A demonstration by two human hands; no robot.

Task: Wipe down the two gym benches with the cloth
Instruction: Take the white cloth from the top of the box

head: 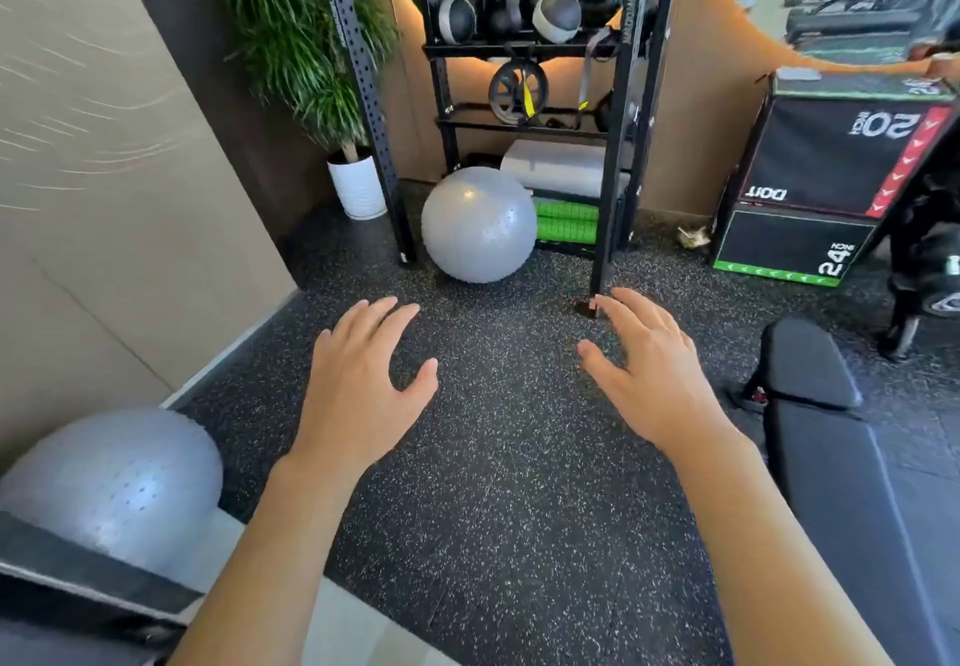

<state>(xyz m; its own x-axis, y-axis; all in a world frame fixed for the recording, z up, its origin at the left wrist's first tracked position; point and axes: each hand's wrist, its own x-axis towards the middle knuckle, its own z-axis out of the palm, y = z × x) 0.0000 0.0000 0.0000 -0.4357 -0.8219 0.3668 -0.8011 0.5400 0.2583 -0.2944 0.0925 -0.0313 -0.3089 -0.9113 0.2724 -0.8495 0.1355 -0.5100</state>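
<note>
**Bare hands over the gym floor, bench at the right**

Speckled black rubber floor (509, 483) fills the middle of the view, with a pale strip of flooring at the lower left. Nearest on the left, a grey exercise ball (111, 483) sits against the beige wall. At the right edge, a black padded gym bench (852, 483) runs from the bottom corner up toward the middle, its seat pad (805, 364) separated from the long pad by a narrow gap. No cloth shows anywhere, and only this one bench is visible.

Both forearms reach forward over the floor, palms down. The left hand (363, 385) has its fingers straight and slightly spread, thumb out to the side, holding nothing. The right hand (649, 379) is likewise flat with fingers apart and touches nothing; it is near the bench but clear of it.

Farther off, a second grey ball (478, 224) rests at the foot of a black storage rack (618, 146) holding kettlebells, medicine balls and green rollers. A potted plant (358, 187) stands left of the rack, and a black plyo box (826, 182) stands to the right.
</note>
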